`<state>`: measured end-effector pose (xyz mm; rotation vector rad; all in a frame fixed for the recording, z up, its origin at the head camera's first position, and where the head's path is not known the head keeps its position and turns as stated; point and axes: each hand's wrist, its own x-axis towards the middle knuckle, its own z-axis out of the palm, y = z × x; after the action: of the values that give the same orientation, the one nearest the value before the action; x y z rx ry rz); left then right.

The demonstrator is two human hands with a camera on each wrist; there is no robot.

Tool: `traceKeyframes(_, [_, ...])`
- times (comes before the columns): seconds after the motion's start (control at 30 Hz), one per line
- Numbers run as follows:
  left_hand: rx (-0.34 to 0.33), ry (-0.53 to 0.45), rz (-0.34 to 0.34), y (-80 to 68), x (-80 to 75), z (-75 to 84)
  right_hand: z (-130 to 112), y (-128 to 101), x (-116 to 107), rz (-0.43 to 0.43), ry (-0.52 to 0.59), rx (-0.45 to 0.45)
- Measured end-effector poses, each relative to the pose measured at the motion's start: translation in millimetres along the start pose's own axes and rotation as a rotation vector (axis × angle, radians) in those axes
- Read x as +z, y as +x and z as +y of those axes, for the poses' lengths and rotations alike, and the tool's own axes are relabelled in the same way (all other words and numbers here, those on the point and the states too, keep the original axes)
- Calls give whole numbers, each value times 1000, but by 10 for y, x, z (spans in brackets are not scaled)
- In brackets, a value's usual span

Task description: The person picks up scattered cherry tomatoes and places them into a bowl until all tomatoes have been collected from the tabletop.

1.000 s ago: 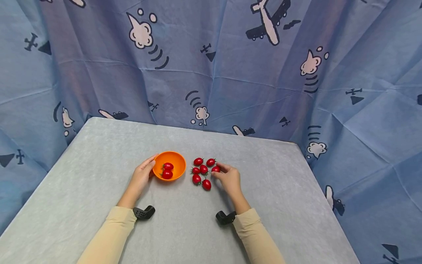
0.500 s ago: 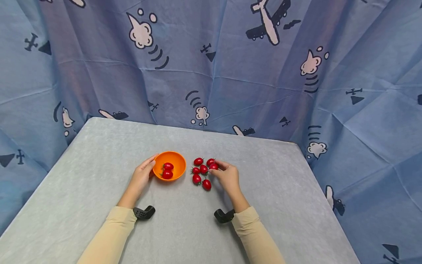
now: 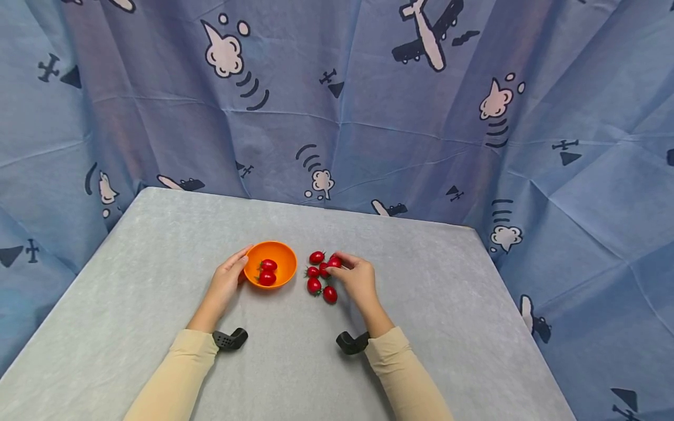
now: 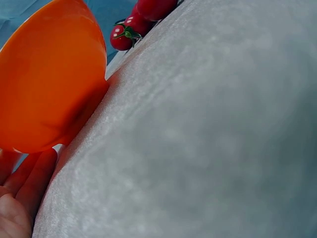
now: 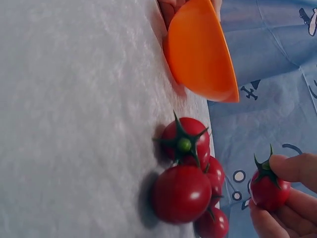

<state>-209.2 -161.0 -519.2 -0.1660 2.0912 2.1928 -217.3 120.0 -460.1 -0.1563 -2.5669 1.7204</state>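
Nearest me, two beige sleeves (image 3: 171, 374) reach in over the pale grey table (image 3: 284, 362), with a black wrist device (image 3: 230, 339) strapped below the left hand and a black band unit (image 3: 352, 343) below the right.

The person's right hand (image 3: 360, 280) pinches a small red tomato (image 5: 270, 191) between thumb and fingers, a narrow grip, the thumb lying beside its green stem leaves. That tomato is off the cloth, above the far side of a loose cluster. Closest in the cluster is a plump tomato (image 3: 330, 294), with a leafy tomato (image 3: 314, 286) just to its left; more red fruit sits behind them. How many the right hand hides, I can't fairly say.

The left hand (image 3: 227, 278) holds the orange bowl (image 3: 284, 258) at its left side, thumb by the rim and fingers along the outer wall. The bowl rests upright, left of the cluster and apart from it. Inside lie a nearer tomato (image 3: 267, 279) and a farther tomato (image 3: 269, 265), touching.

Beyond the table's far edge hangs a creased blue curtain (image 3: 379, 158), printed with airplanes and puffs of cloud.
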Motion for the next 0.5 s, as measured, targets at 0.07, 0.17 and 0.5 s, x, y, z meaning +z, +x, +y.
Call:
traceKeyframes(0.07, [0,2,0,0,1,-2,-11,0,25,-7,12,-6])
traceKeyframes(0.17, [3,5,2,-4,-1,1,-39,-4,56,-13,23,7])
traceKeyframes(0.5, [11,11,2,-13,-1,19,-169,-1,185,-34,30,16])
